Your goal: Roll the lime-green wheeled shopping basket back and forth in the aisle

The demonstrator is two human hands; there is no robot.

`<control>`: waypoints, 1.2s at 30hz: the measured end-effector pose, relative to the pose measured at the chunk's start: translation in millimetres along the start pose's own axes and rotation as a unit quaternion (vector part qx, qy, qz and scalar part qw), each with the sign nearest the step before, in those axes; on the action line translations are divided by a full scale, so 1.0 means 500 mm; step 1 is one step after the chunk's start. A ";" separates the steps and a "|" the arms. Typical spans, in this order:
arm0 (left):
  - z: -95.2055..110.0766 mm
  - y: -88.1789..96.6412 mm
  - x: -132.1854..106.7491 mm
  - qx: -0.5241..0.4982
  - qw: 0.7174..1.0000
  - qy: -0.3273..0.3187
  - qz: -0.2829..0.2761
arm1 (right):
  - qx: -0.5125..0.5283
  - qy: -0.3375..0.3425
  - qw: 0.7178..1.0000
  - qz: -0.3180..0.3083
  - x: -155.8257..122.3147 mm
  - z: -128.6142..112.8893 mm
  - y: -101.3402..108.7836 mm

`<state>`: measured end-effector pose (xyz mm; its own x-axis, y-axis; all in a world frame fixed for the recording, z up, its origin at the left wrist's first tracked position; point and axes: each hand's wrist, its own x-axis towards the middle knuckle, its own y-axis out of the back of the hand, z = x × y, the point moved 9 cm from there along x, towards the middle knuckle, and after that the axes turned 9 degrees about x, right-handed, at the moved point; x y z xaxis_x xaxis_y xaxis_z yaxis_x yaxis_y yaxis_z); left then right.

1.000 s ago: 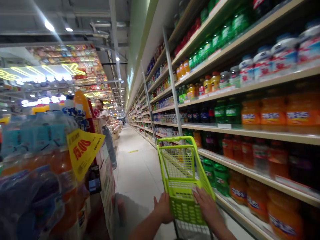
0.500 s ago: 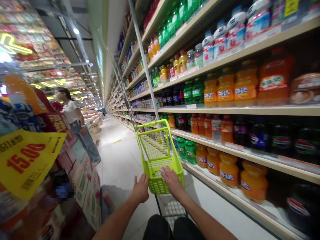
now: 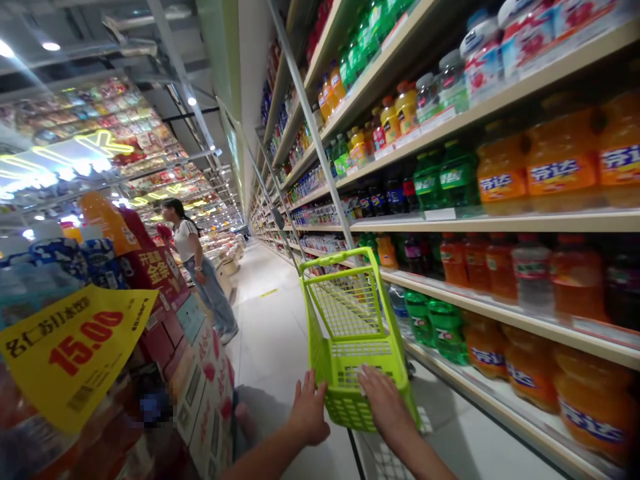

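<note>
Ahead of me in the aisle stands a lime-green shopping cart [image 3: 350, 343] with an open grid basket on a dark frame. My left hand [image 3: 310, 410] is at the basket's near left corner, fingers spread and thumb apart; whether it touches the plastic I cannot tell. My right hand [image 3: 387, 403] lies over the near rim with its fingers stretched into the basket. By its fingertips shows a small white patch, too unclear to name. No goods are visible inside the basket.
Shelves of drinks line the right side, with orange soda bottles [image 3: 537, 170] and green bottles [image 3: 447, 330]. On the left, stacked cartons [image 3: 197, 390] and a yellow price sign [image 3: 83, 353] stand close. Farther along, a person [image 3: 203, 267] stands beside the aisle floor [image 3: 265, 313].
The view has turned slightly left and moved forward along the shelves. Cart and both hands now appear farther right and lower, keeping about the same position relative to each other.
</note>
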<state>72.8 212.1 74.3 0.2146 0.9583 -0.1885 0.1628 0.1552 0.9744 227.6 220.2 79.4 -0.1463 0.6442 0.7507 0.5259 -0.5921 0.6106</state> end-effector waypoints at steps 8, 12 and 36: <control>-0.003 -0.016 0.021 -0.040 0.999 0.006 -0.001 | 0.014 -0.018 0.999 0.022 -0.034 0.080 -0.018; -0.007 -0.017 0.005 -0.047 0.999 -0.011 0.002 | 0.029 0.038 0.998 0.043 -0.057 0.027 -0.047; 0.045 -0.011 -0.076 0.015 0.998 -0.063 -0.009 | -0.037 -0.028 0.997 -0.056 -0.054 -0.003 0.061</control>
<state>85.2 169.3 73.4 0.3305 0.9174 -0.2219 0.1964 0.1631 0.9669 246.4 183.9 78.0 -0.1518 0.7328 0.6633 0.4448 -0.5486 0.7079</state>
